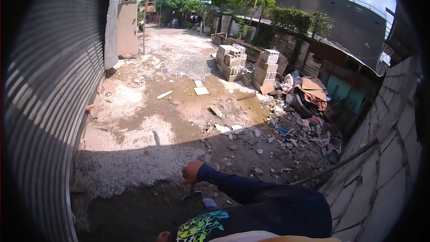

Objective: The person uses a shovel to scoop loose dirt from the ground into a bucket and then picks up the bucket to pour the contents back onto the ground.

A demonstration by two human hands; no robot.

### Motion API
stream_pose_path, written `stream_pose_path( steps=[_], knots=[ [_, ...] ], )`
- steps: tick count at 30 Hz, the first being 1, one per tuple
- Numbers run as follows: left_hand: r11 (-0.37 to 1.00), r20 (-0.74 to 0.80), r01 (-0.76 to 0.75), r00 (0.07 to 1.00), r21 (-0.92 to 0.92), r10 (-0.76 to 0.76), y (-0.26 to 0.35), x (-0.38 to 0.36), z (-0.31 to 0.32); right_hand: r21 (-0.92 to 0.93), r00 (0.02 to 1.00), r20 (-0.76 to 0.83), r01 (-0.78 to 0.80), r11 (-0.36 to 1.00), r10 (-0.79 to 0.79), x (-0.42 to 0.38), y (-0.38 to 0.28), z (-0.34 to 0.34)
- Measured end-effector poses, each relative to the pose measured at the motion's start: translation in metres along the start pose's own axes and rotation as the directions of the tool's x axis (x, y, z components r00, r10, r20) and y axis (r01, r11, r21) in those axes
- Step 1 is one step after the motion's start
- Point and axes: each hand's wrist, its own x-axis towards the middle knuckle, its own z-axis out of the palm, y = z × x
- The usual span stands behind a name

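Observation:
My right arm, in a dark blue sleeve, reaches leftward across the lower middle. My right hand point(192, 172) is bent downward over dark, damp-looking ground point(130, 208), its fingers curled. Just under it shows a small handle-like shape point(192, 190) with a dark end, too small to name; whether the fingers wrap it is hard to see. At the bottom edge only a bit of my left hand point(164, 236) appears, its fingers mostly cut off, beside my dark shirt point(201, 225) with a green print. A grey-blue shoe point(209, 202) is partly visible below my right forearm.
A corrugated metal wall point(49, 85) runs along the left, a concrete block wall point(376, 152) along the right, with a pipe point(340, 163) leaning there. Stacked hollow blocks point(230, 62) stand ahead. Rubble point(291, 139) and a debris heap point(313, 92) lie right. Flat pieces point(201, 90) dot the ground.

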Motion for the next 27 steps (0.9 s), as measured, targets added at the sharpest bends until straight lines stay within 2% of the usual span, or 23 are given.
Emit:
stream_pose_path(
  steps=[4, 6, 7, 8, 9, 11, 12, 14, 15, 17, 19, 27],
  knots=[
    [0.981, 0.082, -0.170, 0.981, -0.095, 0.178, 0.096, -0.038, -0.011, 0.015, 1.000, -0.010, 0.021, 1.000, -0.020, -0.015, 0.004, 0.009],
    [0.934, 0.162, -0.311, 0.926, -0.179, 0.340, 0.152, -0.064, -0.022, 0.023, 1.000, -0.017, 0.015, 1.000, -0.015, -0.022, 0.005, 0.010],
    [0.894, 0.203, -0.382, 0.880, -0.235, 0.430, 0.179, -0.078, -0.030, 0.026, 1.000, -0.012, 0.007, 1.000, -0.007, -0.026, 0.002, 0.007],
    [0.793, 0.260, -0.501, 0.761, -0.346, 0.594, 0.209, -0.093, -0.039, 0.031, 1.000, -0.007, -0.001, 1.000, 0.001, -0.029, 0.002, 0.006],
    [0.790, 0.265, -0.506, 0.755, -0.346, 0.599, 0.232, -0.108, -0.045, 0.029, 1.000, -0.012, -0.009, 1.000, 0.010, -0.030, 0.004, 0.008],
    [0.646, 0.312, -0.531, 0.587, -0.548, 0.747, 0.268, -0.132, -0.054, 0.047, 0.999, -0.030, 0.025, 0.999, -0.023, -0.032, 0.008, 0.014],
    [0.645, 0.317, -0.534, 0.582, -0.546, 0.749, 0.282, -0.134, -0.055, 0.047, 0.999, -0.035, 0.019, 0.999, -0.017, -0.035, 0.009, 0.012],
    [0.527, 0.411, -0.648, 0.338, -0.550, 0.846, 0.300, -0.138, -0.054, 0.051, 1.000, 0.008, -0.002, 0.999, 0.002, -0.043, 0.004, 0.006],
    [0.528, 0.410, -0.652, 0.342, -0.545, 0.846, 0.307, -0.139, -0.051, 0.052, 1.000, 0.003, 0.005, 0.999, -0.005, -0.045, 0.004, 0.004],
    [0.587, 0.567, -0.625, 0.266, -0.514, 0.780, 0.317, -0.139, -0.049, 0.047, 1.000, 0.009, 0.014, 0.999, -0.015, -0.050, 0.006, 0.003],
    [0.634, 0.598, -0.593, 0.296, -0.496, 0.744, 0.322, -0.143, -0.044, 0.062, 1.000, 0.010, 0.022, 0.998, -0.023, -0.053, 0.008, -0.001],
    [0.747, 0.481, -0.424, 0.579, -0.513, 0.659, 0.341, -0.145, -0.019, 0.102, 0.995, -0.025, 0.096, 0.990, -0.094, -0.046, 0.049, 0.000]
  ],
)
